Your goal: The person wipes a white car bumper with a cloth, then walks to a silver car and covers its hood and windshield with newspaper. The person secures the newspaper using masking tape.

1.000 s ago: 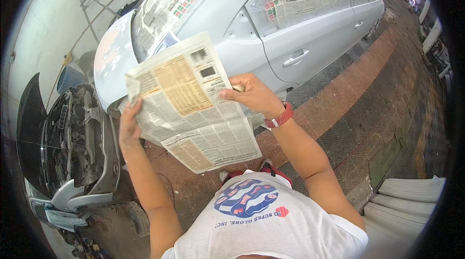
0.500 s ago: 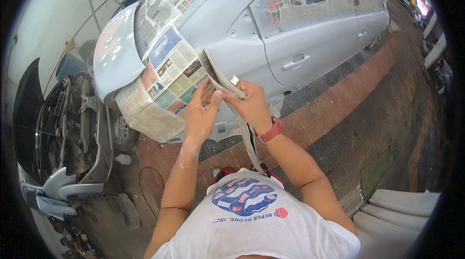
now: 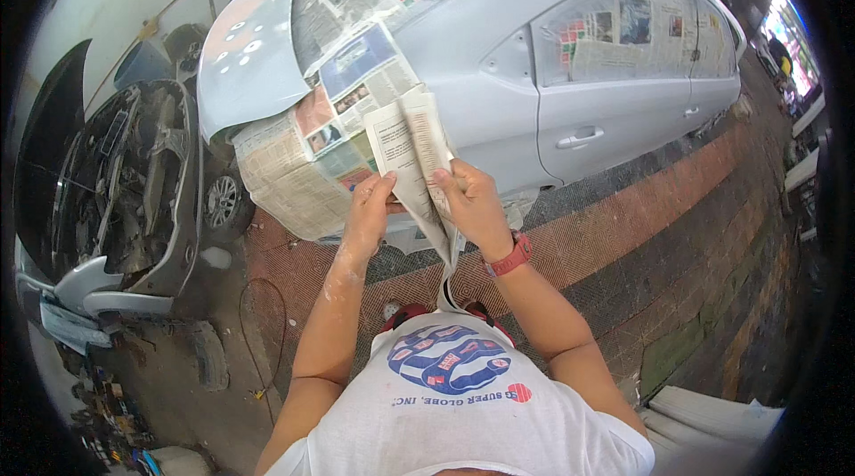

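Between my two hands is a folded newspaper (image 3: 408, 146), partly spread so that two of its leaves face me. My left hand (image 3: 368, 213) pinches its left edge, thumb on top. My right hand (image 3: 474, 200) grips the right leaf, with the thumb lying over the paper. The lower end of the newspaper hangs down toward my shirt. Just beyond stands a light grey car (image 3: 499, 129). Newspaper sheets (image 3: 294, 182) cover its front side, and more paper masks its windshield and side windows (image 3: 632, 26).
On the left stands a stripped car front (image 3: 125, 182) with its engine bay exposed. A wheel (image 3: 223, 202) shows beneath the masked car. A thin hose (image 3: 267, 333) curls on the floor. Pale ridged panels (image 3: 712, 418) lie at lower right.
The newspaper has been opened out and turned, so its printed inner leaves now show. My left hand has closed on its left edge. The view has shifted slightly left.
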`<state>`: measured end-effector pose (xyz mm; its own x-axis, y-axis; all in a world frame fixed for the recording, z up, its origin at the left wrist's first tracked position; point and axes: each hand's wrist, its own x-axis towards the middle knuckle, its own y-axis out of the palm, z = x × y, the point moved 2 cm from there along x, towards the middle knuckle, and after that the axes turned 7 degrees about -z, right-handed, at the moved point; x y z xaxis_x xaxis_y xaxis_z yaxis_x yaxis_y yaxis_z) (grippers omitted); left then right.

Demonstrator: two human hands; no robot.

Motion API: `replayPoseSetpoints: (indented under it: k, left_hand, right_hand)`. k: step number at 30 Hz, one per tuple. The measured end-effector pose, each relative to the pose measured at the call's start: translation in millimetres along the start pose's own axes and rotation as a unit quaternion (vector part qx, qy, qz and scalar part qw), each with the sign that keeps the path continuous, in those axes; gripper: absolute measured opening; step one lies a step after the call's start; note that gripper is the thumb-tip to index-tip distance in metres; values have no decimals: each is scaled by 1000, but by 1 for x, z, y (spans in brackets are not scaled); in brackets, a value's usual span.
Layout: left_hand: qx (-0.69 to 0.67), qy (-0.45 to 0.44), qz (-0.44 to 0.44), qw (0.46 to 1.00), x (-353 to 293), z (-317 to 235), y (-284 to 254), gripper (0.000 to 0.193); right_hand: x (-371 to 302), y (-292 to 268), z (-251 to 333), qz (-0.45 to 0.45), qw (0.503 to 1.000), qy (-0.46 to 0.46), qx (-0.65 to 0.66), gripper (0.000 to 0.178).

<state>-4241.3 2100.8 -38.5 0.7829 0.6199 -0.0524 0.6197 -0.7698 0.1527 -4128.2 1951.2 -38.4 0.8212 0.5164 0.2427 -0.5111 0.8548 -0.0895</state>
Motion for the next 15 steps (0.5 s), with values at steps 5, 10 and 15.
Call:
replayPoseSetpoints:
  k: [5,10,15]
  left_hand:
    - [144,72,-88,983,13,11,-63,30]
    - [62,72,-132,987,4,-15,-94,19]
    - [9,77,-148,986,1,-26,-134,20]
  right_hand:
    - [2,31,25,0,997,0,-75,27]
    - [-4,76,54,-109,988,-102,-42,40]
    - [-1,111,70,-89,952,-254,-146,48]
